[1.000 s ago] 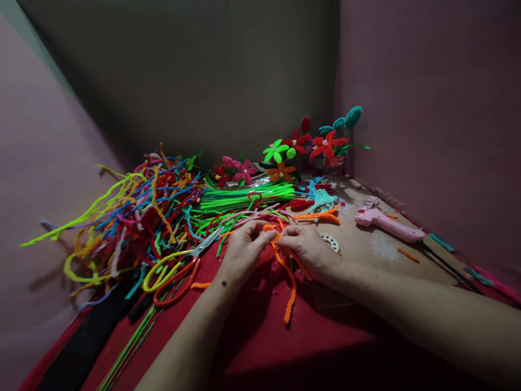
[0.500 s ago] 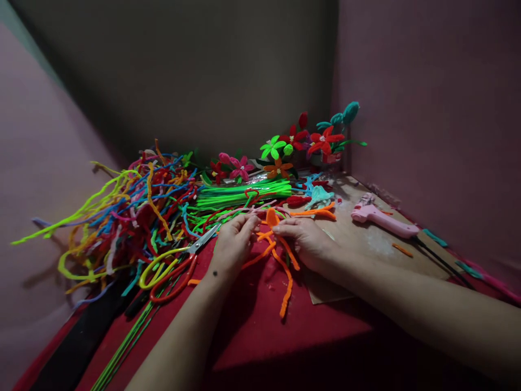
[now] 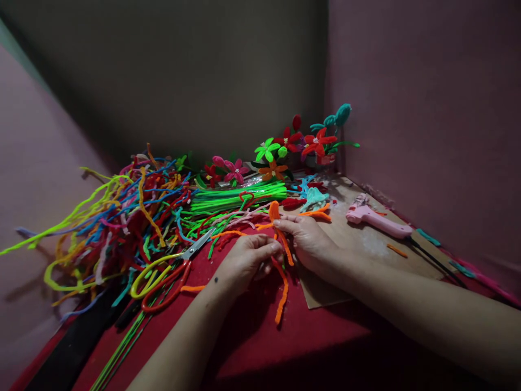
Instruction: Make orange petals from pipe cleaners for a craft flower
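Note:
My right hand (image 3: 306,239) pinches an orange pipe cleaner piece (image 3: 274,210), with a rounded petal-like loop standing above the fingertips. Orange strands spread from the pinch, one running down past the thumb. Just below and to the left, my left hand (image 3: 253,256) has its fingers closed at a dangling orange pipe cleaner strand (image 3: 282,298), whose lower end hangs over the red cloth. The fingers hide where that strand joins the rest. Left of my left hand lie scissors (image 3: 195,248) with one yellow and one red handle.
A heap of colourful pipe cleaners (image 3: 122,217) lies left, with a bright green bundle (image 3: 240,196) in the middle. Finished pipe cleaner flowers (image 3: 272,152) stand at the back. A pink glue gun (image 3: 380,221) rests on a cardboard sheet (image 3: 329,290) at right, near the wall.
My left hand has moved down and right from beside the loop to a lower orange strand. My right hand still pinches the piece. The view has shifted slightly.

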`<state>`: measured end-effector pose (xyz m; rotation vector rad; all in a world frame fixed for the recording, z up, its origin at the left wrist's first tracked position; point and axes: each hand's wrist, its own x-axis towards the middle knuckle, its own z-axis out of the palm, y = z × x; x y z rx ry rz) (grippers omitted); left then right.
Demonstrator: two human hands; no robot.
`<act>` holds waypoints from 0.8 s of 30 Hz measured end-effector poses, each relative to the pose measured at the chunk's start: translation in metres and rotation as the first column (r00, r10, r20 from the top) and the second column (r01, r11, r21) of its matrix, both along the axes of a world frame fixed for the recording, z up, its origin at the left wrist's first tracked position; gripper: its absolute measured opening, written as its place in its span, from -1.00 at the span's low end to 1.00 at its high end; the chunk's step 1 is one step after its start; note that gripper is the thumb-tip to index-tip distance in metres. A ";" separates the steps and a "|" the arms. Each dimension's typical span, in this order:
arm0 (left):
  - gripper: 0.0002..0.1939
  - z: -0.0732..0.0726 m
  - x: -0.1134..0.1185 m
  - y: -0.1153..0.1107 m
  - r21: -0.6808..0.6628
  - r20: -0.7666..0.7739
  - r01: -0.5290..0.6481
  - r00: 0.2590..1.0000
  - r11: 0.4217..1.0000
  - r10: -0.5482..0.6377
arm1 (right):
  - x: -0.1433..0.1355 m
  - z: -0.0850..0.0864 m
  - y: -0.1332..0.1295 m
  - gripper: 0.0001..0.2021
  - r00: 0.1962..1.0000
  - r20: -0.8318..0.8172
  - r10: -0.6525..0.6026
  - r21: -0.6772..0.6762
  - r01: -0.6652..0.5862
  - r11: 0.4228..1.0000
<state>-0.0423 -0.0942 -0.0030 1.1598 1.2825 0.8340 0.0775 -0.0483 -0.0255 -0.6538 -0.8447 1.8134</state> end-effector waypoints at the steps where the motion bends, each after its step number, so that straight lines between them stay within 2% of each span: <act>1: -0.74 0.002 -0.001 0.000 0.049 -0.025 -0.060 0.998 0.997 0.061 | 0.000 0.000 0.000 -0.86 1.000 0.006 0.006 0.010 -0.006 1.000; 3: -0.73 0.004 -0.003 0.000 0.191 -0.073 -0.166 0.980 0.967 0.183 | 0.001 -0.001 0.000 -0.88 0.999 0.034 0.029 0.026 -0.030 0.999; 6: -0.78 0.002 -0.005 0.001 0.423 -0.225 -0.175 0.930 0.889 0.291 | 0.002 0.000 -0.001 -0.87 0.991 0.129 0.047 0.073 -0.056 0.996; 8: -0.77 -0.003 -0.006 0.000 0.577 -0.337 -0.116 0.868 0.809 0.365 | 0.004 0.002 -0.003 -0.86 0.975 0.221 0.030 0.110 -0.056 0.992; 11: -0.81 -0.010 -0.007 -0.003 0.764 -0.443 0.049 0.765 0.643 0.468 | 0.006 0.004 -0.004 -0.85 0.943 0.330 -0.044 0.201 -0.025 0.979; 13: -0.82 -0.014 -0.008 -0.005 0.827 -0.473 0.163 0.720 0.538 0.508 | 0.006 0.003 -0.004 -0.83 0.938 0.337 -0.084 0.258 -0.006 0.966; 15: -0.82 -0.015 -0.007 -0.006 0.848 -0.466 0.194 0.717 0.493 0.519 | 0.005 0.002 -0.004 -0.82 0.945 0.317 -0.083 0.271 -0.007 0.963; 17: -0.81 -0.013 -0.006 -0.005 0.834 -0.445 0.134 0.736 0.535 0.510 | 0.005 0.001 -0.003 -0.84 0.957 0.287 -0.044 0.235 -0.026 0.972; 20: -0.75 -0.005 -0.008 -0.005 0.702 -0.453 0.028 0.789 0.711 0.416 | 0.004 0.002 -0.002 -0.93 0.977 0.214 0.018 0.143 -0.049 0.989; 22: -0.73 0.004 -0.019 -0.008 0.598 -0.470 -0.006 0.808 0.802 0.356 | 0.005 0.002 0.000 -0.93 0.987 0.157 0.040 0.099 -0.056 0.994; 24: -0.74 0.015 -0.041 -0.018 0.582 -0.507 -0.055 0.756 0.811 0.415 | 0.005 0.001 0.003 -0.91 0.993 0.104 0.056 0.058 -0.062 0.996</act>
